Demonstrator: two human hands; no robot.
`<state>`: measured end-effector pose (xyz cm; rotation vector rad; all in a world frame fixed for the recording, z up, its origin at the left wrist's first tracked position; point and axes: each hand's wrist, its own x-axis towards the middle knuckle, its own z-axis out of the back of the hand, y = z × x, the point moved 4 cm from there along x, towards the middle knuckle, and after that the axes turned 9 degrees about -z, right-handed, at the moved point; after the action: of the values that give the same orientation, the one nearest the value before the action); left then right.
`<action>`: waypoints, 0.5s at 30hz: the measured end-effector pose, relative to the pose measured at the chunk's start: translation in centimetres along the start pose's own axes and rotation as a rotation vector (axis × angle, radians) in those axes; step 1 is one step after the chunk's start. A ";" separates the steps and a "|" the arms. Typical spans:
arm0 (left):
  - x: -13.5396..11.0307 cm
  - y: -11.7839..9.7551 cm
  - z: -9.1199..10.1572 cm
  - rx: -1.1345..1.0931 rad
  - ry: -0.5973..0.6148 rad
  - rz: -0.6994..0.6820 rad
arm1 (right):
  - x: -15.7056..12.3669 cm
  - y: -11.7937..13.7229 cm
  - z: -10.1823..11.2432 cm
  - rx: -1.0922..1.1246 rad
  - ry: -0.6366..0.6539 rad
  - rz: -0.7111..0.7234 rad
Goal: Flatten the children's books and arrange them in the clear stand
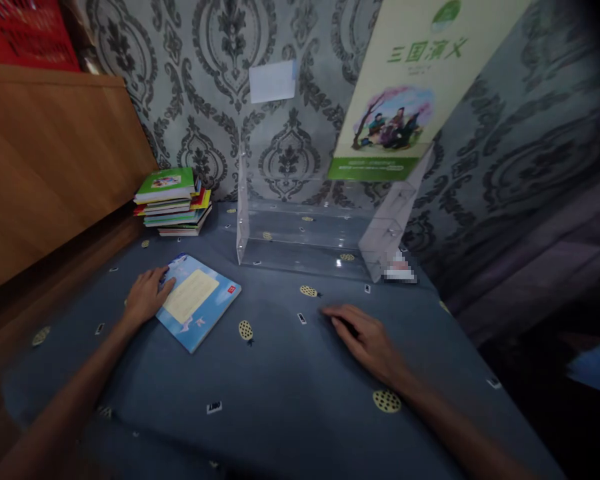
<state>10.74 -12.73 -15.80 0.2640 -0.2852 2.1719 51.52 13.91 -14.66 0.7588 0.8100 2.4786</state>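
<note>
Your left hand (147, 297): open, touching the blue book (199, 303) at its left edge.
Blue book: front-left of the clear rack (320, 259).
Your right hand (363, 337): seemingly half-open (slightly blurred), in front of the rack.
Book stack (173, 203): left of the rack.

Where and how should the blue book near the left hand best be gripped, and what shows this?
Probably pinch the middle of the right-hand long edge of the blue book, coming in low from the right with the right hand. The book lies flat, so that edge looks the natural hold; the left hand already covers part of the opposite side.
</note>
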 end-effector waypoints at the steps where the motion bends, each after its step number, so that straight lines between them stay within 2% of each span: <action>1: -0.5 -0.7 0.0 -0.006 -0.016 -0.027 | 0.0 0.1 0.0 0.005 0.007 -0.004; 6: -2.5 -5.1 -0.1 -0.060 -0.074 -0.169 | 0.0 0.3 -0.1 0.022 0.033 -0.030; 15: -4.4 -14.0 -1.1 -0.195 -0.018 -0.440 | -0.3 0.4 -0.2 0.017 0.036 0.023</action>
<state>24.63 -7.85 -16.60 0.2128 -0.4048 1.6956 51.53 13.40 -14.66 0.7352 0.8404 2.5160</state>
